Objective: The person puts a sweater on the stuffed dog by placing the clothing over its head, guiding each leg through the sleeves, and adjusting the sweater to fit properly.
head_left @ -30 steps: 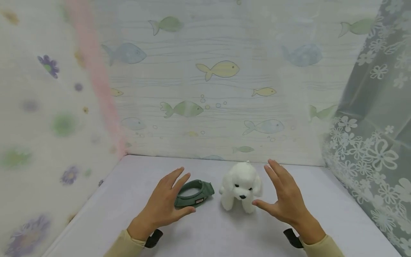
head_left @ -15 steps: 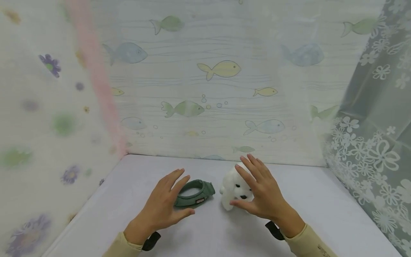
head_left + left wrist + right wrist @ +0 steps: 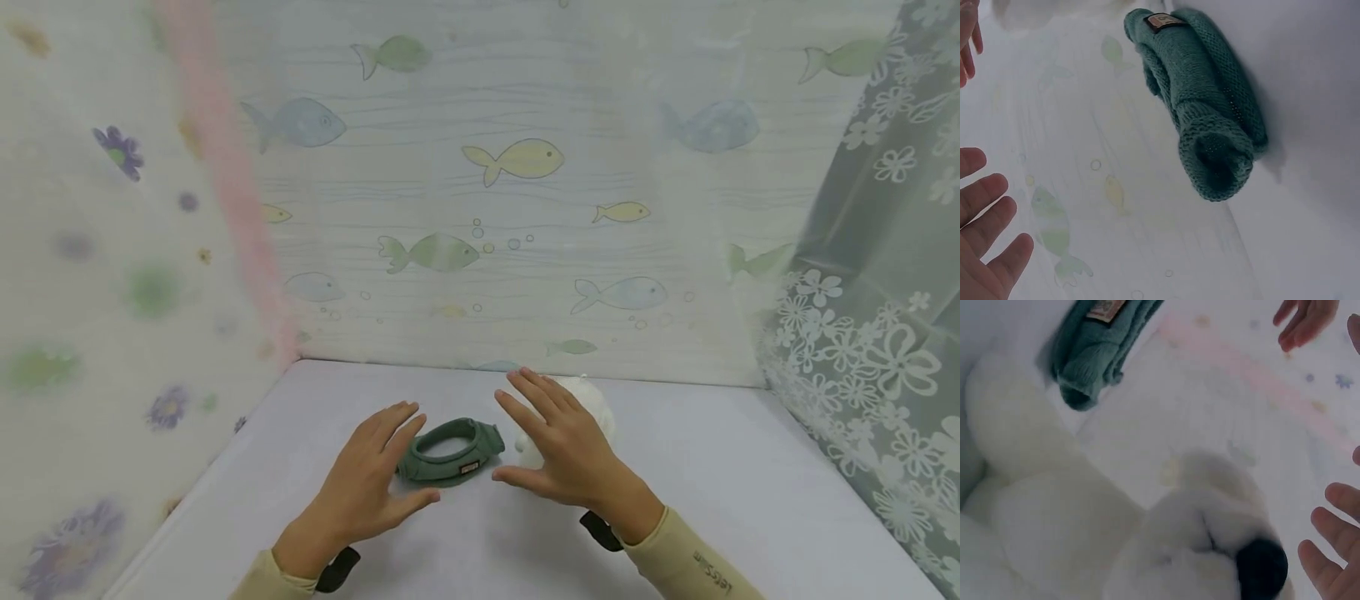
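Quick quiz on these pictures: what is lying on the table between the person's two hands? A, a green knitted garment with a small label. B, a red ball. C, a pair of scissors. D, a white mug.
A: the green knitted garment with its small label lies on the table between the left hand and the right hand.

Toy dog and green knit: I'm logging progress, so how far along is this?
Nothing looks done: the green knit lies flat on the table, beside the toy dog. Both the left hand and right hand hover open, gripping nothing. All handling remains.
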Demonstrator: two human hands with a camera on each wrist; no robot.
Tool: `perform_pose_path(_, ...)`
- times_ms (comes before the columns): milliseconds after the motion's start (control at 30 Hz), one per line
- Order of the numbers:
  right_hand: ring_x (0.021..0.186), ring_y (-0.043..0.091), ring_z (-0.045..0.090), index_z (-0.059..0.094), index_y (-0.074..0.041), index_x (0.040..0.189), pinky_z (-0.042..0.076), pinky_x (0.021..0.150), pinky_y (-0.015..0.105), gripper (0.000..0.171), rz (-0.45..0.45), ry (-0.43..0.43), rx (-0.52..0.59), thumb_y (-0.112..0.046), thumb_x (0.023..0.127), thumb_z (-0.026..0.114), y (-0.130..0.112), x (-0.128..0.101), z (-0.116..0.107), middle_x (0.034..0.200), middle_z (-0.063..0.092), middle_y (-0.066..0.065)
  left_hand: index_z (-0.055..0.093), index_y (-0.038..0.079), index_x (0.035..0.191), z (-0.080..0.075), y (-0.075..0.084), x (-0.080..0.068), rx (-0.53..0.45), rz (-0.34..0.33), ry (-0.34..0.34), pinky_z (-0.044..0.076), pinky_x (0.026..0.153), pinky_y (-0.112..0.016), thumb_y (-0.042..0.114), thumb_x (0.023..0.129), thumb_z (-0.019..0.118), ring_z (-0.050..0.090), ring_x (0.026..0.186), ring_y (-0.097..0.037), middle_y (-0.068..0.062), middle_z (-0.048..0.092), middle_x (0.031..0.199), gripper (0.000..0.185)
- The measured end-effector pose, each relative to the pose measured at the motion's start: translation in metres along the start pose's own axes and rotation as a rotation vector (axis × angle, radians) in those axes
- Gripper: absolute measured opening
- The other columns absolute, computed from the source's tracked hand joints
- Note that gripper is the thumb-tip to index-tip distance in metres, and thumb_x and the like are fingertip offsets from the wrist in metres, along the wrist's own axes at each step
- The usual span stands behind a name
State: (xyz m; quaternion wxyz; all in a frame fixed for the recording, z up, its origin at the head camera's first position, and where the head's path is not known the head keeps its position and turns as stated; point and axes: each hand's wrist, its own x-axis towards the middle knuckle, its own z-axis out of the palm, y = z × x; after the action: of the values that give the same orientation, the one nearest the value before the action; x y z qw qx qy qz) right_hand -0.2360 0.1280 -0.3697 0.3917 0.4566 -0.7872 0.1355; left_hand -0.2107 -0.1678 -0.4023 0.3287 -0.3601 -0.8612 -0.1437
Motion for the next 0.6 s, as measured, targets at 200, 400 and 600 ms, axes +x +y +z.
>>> perform_pose_path(200, 0.131, 0.032, 0.042, 0.046, -0.012, 0.141, 0.040, 0.101, 0.047, 0.088, 0.013, -0.055, 0.008, -0.060, 0.073, 0.073, -0.007, 0.004, 0.016, 0.147, 0.039, 0.010, 0.047, 0.002, 0.137, 0.000, -0.005, -0.008, -0.008, -0.023, -0.005, 0.034, 0.102, -0.048, 0.057, 0.073, 0.076, 0.042, 0.128, -0.032, -0.013, 0.045, 0.140, 0.089)
perform_pose_path(400, 0.128, 0.030, 0.046, 0.044, -0.013, 0.142, 0.045, 0.097, 0.045, 0.087, 0.053, -0.117, -0.011, -0.062, 0.075, 0.071, -0.011, 0.002, 0.030, 0.146, 0.041, 0.010, 0.049, 0.003, 0.134, 0.005, -0.013, -0.014, -0.034, -0.034, -0.020, 0.038, 0.100, -0.046, 0.052, 0.073, 0.078, 0.046, 0.124, -0.029, -0.012, 0.050, 0.134, 0.084)
perform_pose_path(600, 0.129, 0.026, 0.045, 0.041, -0.016, 0.144, 0.045, 0.096, 0.045, 0.085, 0.095, -0.192, 0.005, -0.062, 0.078, 0.067, -0.019, 0.001, 0.044, 0.146, 0.040, 0.008, 0.052, 0.001, 0.131, 0.014, -0.018, -0.018, -0.037, -0.043, -0.024, 0.044, 0.094, -0.047, 0.048, 0.072, 0.081, 0.051, 0.119, -0.029, -0.013, 0.053, 0.130, 0.081)
